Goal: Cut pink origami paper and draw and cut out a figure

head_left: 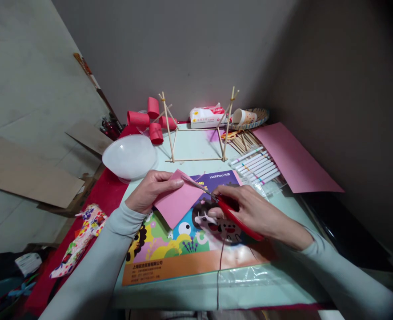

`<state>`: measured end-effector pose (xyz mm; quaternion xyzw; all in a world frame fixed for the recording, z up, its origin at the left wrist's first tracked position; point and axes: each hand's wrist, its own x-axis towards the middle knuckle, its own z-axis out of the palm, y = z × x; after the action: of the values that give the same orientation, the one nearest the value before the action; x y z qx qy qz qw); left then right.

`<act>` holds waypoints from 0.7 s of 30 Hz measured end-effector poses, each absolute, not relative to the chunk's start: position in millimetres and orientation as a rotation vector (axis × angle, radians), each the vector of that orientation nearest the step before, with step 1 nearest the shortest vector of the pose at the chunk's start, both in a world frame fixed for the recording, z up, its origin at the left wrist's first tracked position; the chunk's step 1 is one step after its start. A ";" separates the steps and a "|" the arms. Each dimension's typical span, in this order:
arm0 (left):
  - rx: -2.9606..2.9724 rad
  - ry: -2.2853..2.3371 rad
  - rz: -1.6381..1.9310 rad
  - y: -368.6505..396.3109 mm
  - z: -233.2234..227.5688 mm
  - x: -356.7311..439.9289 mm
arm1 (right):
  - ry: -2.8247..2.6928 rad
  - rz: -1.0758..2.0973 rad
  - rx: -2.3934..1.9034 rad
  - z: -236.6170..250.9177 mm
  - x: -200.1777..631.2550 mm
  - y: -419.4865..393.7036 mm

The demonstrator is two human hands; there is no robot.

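Note:
My left hand (153, 190) pinches a small piece of pink paper (179, 202) by its upper left edge, thumb on top. Red-handled scissors (234, 215) are gripped in my right hand (250, 211), their blades pointing left and lying along the paper's upper right edge. Whether the blades are fully closed is hard to make out. Below both hands lies a colourful printed pad (170, 262) with cartoon figures, partly covered by the paper and my right hand. A thin dark string (220, 275) hangs down over the pad's front part.
Behind the pad stands a wooden stick frame (198, 160). Red paper tubes (138, 119) and a white bowl (130, 155) are at left. Markers (258, 166), a pink sheet (296, 160), a tissue pack (206, 118) and a paper cup (245, 117) lie towards the back right, near the walls.

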<state>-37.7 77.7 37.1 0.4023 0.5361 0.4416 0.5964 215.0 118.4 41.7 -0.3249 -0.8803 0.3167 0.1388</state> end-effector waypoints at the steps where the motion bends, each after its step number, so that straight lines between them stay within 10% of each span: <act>1: 0.932 1.245 1.017 77.9 36.6 -37.3 | -2.546 0.912 -0.924 41.1 215.3 118.6; 21: 0.812 1.162 1.013 78.5 29.4 -28.7 | -2.537 1.028 -0.993 44.4 214.7 122.2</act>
<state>-28.7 78.5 29.4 0.3564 0.5103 0.4448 0.6439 214.7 122.2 44.4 -0.3388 -0.8655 0.3507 0.1147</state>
